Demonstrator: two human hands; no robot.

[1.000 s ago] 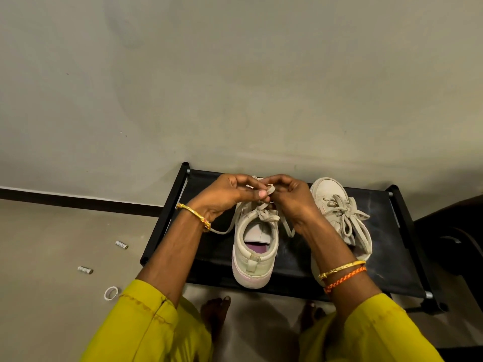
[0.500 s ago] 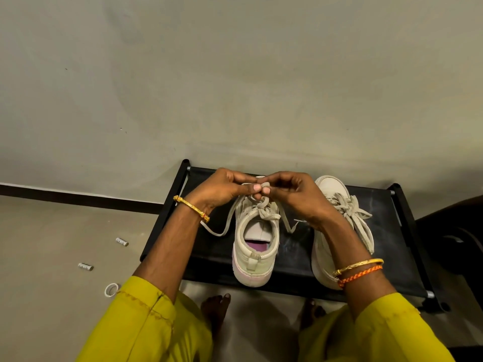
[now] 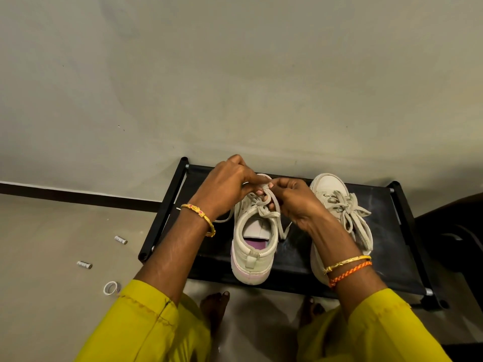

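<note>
I see a black rack [image 3: 295,257]. On it, the cream shoe [image 3: 252,259] shows a pale pink sole rim and lilac insole, its lace [image 3: 270,212] beige; the second shoe [image 3: 326,185] is plain cream. At the rack's front: yellow sleeves [image 3: 146,322], gold bangle [image 3: 201,215], orange braided thread [image 3: 350,274].

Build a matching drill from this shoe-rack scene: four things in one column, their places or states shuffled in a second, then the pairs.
1 pink-soled shoe
2 second shoe
3 white ring
4 orange band

A on the right wrist
B on the floor beside the rack
C lace pinched by left hand and right hand
D laces tied in a bow

Pairs: 1-C, 2-D, 3-B, 4-A
</note>
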